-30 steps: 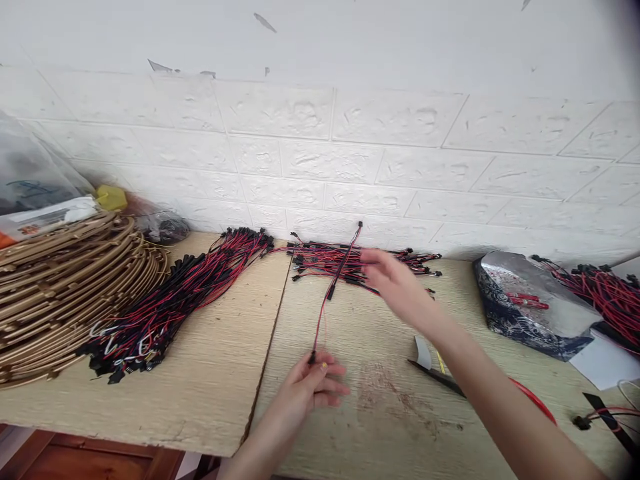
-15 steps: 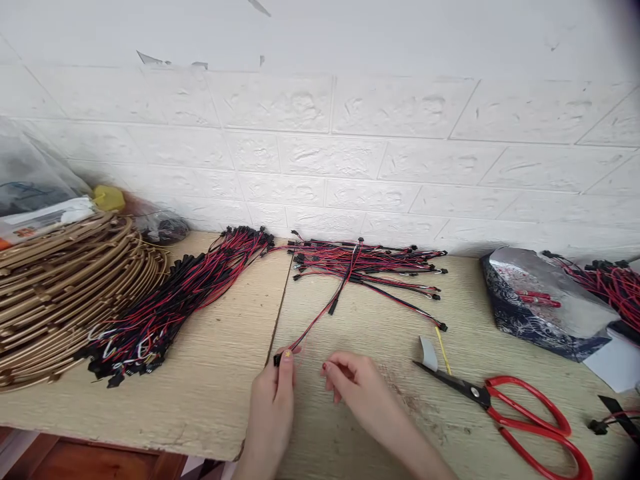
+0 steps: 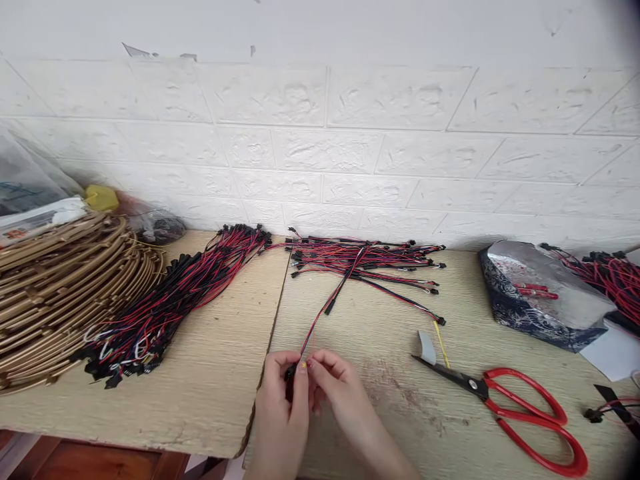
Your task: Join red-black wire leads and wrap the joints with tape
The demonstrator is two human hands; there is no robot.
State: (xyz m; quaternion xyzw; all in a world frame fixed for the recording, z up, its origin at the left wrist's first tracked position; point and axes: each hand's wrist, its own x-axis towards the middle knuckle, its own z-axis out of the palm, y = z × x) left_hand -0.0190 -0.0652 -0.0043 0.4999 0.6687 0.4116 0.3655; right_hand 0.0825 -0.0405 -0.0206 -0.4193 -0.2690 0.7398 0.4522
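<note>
My left hand (image 3: 284, 400) pinches the near end of a red-and-black wire lead (image 3: 320, 313), where a small black connector (image 3: 290, 371) shows between the fingers. The lead runs away over the table, past a black sleeve, to the wires at the back. Close beside it, my right hand (image 3: 341, 390) is closed, its fingertips meeting the left thumb. A thin reddish strand stands up near those fingertips; what the right fingers pinch is too small to make out. Beyond my hands lies a spread of similar leads (image 3: 345, 257).
To the left are a large bundle of leads (image 3: 185, 287) and a stack of bamboo hoops (image 3: 65, 293). Red-handled scissors (image 3: 480, 390) lie at the right, near a grey strip (image 3: 427, 348) and a yellow tie (image 3: 442, 343). A foil-lined bag (image 3: 540, 293) stands behind them.
My right hand has moved left to meet my left hand. The left hand has shifted slightly right, still holding the lead's connector end. The view has tilted a little.
</note>
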